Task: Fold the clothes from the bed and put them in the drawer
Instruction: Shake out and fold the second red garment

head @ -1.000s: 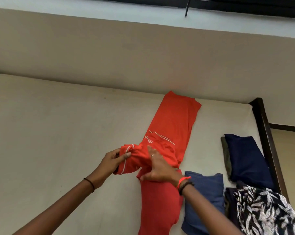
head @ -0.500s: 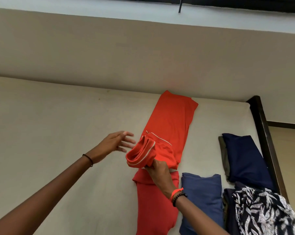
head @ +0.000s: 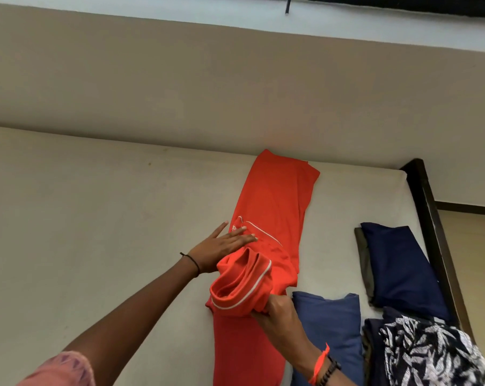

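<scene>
Right hand [head: 276,312] grips the red shirt's [head: 274,207] bunched collar; left hand [head: 219,250] presses flat, fingers straight.

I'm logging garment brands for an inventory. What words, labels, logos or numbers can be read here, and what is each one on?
A white logo on the red garment, beside the fingertips of the left hand: too small and blurred to read.
Nothing else in view bears any readable text.
</scene>
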The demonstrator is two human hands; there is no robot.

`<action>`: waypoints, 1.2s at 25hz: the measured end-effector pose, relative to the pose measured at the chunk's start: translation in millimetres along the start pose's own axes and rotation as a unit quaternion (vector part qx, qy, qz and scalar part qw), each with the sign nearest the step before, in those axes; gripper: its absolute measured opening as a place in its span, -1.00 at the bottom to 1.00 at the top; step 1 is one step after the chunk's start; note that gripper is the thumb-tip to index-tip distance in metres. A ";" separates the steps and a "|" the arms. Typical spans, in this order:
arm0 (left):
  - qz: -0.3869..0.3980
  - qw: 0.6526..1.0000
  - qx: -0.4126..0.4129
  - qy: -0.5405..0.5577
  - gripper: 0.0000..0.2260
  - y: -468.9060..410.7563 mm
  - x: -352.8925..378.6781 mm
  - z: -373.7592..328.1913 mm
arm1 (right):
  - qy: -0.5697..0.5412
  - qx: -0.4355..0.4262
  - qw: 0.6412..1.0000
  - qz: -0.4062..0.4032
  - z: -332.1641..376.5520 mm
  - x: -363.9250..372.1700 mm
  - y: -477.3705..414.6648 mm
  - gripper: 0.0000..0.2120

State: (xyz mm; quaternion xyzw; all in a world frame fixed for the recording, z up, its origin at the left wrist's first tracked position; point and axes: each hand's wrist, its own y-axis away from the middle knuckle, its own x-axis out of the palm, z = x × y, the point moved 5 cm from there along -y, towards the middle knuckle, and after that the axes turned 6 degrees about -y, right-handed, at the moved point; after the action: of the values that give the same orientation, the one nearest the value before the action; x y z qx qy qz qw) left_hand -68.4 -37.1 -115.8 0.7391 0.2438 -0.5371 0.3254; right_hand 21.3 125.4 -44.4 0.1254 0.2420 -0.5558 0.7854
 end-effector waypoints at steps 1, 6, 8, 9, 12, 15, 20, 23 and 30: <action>-0.018 1.000 0.011 0.008 -0.54 -2.9 2.0 -4.0 | -0.005 -0.008 1.000 0.002 4.0 -5.1 4.3 -0.81; -0.023 0.999 -0.001 0.037 -0.61 5.1 17.0 -7.5 | -0.014 -0.018 0.999 0.038 25.0 -30.3 24.9 -0.79; 0.009 0.996 -0.019 0.085 -0.59 14.6 32.9 -14.6 | -0.014 0.005 0.997 0.075 30.3 -40.0 32.0 -0.80; 0.016 0.994 -0.031 0.107 -0.62 19.5 39.3 -18.6 | -0.025 0.011 0.997 0.078 32.0 -48.1 30.4 -0.81; 0.032 0.976 -0.087 0.195 -0.78 26.3 47.9 -23.9 | -0.103 0.122 0.983 0.091 15.4 -78.6 2.0 -0.79; 0.009 0.948 -0.150 0.282 -0.65 19.5 41.9 -14.3 | -0.120 0.165 0.978 0.046 -9.7 -116.5 -67.1 -0.58; 0.038 0.864 -0.253 0.434 -0.70 -11.9 41.0 -1.5 | 0.051 0.172 0.984 -0.001 -85.4 -130.8 -194.8 -0.70; 0.050 0.801 -0.320 0.504 -0.49 -20.3 51.2 10.6 | 0.136 0.276 0.949 0.062 -148.6 -94.3 -186.7 -0.56; 0.026 0.767 -0.405 0.497 -0.50 -19.0 85.5 23.0 | 0.365 0.134 0.907 0.161 -146.1 16.5 -67.8 -0.18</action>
State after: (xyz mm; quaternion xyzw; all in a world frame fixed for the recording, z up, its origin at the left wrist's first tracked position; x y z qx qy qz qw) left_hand -70.5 -40.5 -206.3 0.7082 0.5472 0.0627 0.4418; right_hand -72.7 156.3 -172.5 0.4609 0.4117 -0.3639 0.6969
